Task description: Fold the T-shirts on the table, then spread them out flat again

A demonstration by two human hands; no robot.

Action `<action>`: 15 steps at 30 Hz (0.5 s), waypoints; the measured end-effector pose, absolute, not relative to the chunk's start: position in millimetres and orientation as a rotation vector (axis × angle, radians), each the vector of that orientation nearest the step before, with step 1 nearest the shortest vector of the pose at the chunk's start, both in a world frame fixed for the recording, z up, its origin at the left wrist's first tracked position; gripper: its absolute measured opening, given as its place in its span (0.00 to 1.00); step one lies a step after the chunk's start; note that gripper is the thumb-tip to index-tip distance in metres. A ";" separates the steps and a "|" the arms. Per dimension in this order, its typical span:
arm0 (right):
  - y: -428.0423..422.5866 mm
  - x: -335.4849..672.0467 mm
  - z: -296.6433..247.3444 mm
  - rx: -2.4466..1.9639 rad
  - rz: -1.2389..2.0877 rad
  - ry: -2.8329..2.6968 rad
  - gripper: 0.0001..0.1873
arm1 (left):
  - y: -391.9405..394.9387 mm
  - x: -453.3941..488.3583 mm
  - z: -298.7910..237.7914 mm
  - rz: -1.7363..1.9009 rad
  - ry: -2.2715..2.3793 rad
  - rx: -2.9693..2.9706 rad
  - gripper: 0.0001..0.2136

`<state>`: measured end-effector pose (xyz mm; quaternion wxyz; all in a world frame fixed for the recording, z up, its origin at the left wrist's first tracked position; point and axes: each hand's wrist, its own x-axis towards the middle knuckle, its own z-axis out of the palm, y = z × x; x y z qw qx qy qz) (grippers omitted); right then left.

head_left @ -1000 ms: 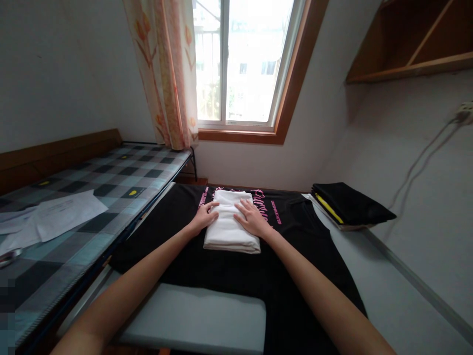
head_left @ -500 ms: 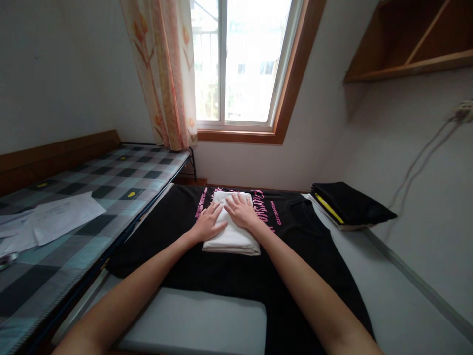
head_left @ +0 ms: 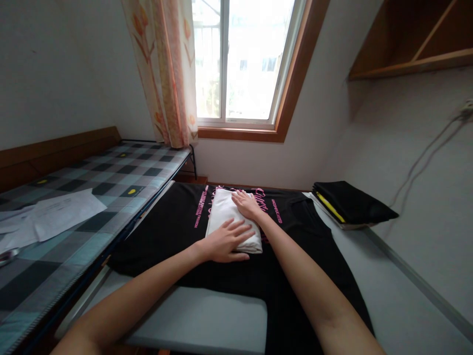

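A: How are the two hands set?
B: Both lie flat and spread, gripping nothing. The left hand (head_left: 226, 241) rests across the near part of the folded white cloth (head_left: 221, 209), its thumb reaching past the near edge. The right hand (head_left: 248, 204) rests on the far right part, fingers closer together.
A: And the cloth lies where?
B: On top of the black T-shirt (head_left: 166, 212), amid its pink lettering (head_left: 275, 211). The shirt is spread over the pale tabletop (head_left: 207, 315), its neckline toward the right.
A: How would you smooth that cloth well?
B: I'd use whole palms, with light, even pressure. One hand should steady it while the other strokes outward toward an edge; pushing both the same way could skid the cloth and rumple the shirt beneath.
A: Anything to watch?
B: That near edge, I'd say. The layers show at its right end, and a thumb catching there might pull them apart. Is it a garment? Folded like this, I cannot tell.
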<state>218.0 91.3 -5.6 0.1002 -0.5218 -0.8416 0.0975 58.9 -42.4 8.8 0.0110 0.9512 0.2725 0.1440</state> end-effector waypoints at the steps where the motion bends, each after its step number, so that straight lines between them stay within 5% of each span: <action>1: 91.7 219.3 -5.8 -1.537 0.302 -2.465 0.32 | -44.6 60.4 6.8 0.420 0.793 2.986 0.32; 15: 109.2 220.4 11.7 -1.679 -0.023 -2.479 0.27 | -51.5 66.1 24.7 0.423 0.701 3.153 0.16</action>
